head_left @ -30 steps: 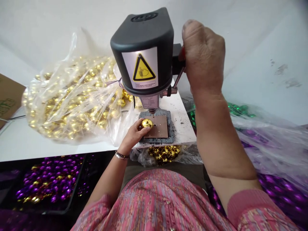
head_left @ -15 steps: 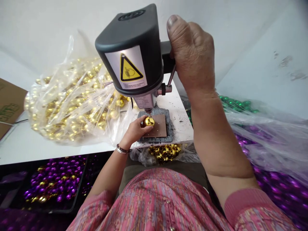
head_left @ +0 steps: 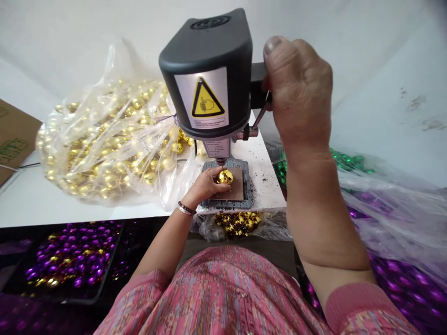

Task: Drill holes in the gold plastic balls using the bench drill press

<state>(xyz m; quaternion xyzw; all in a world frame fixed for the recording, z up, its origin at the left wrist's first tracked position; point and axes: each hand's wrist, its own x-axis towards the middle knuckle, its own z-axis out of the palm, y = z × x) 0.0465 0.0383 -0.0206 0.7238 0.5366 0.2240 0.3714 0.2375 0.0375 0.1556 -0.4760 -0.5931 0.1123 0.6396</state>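
My left hand [head_left: 204, 184] is shut on a shiny gold bauble [head_left: 225, 177], pressing it onto a brown board [head_left: 238, 191] just below the bit. That board lies on the grey base [head_left: 247, 186] of a black bench drill [head_left: 206, 70]. The thin drill bit [head_left: 220, 161] points down at the bauble's upper left, very close to it or touching; I cannot tell which. My right hand [head_left: 298, 93] is closed around the feed lever [head_left: 261, 114] at the drill head's right side, and its grip hides most of the lever's handle.
A large clear bag of gold baubles [head_left: 104, 144] lies left of the drill on a white table [head_left: 265, 179] strewn with dark drilling debris. Below the table edge are more gold baubles in plastic [head_left: 237, 224]. Purple baubles fill a black tray [head_left: 73, 253]; bagged purple and green baubles [head_left: 394, 223] lie right.
The gold bauble has slid rightward across the board and now sits under the bit. My left hand has moved with it. My right hand stays on the lever.
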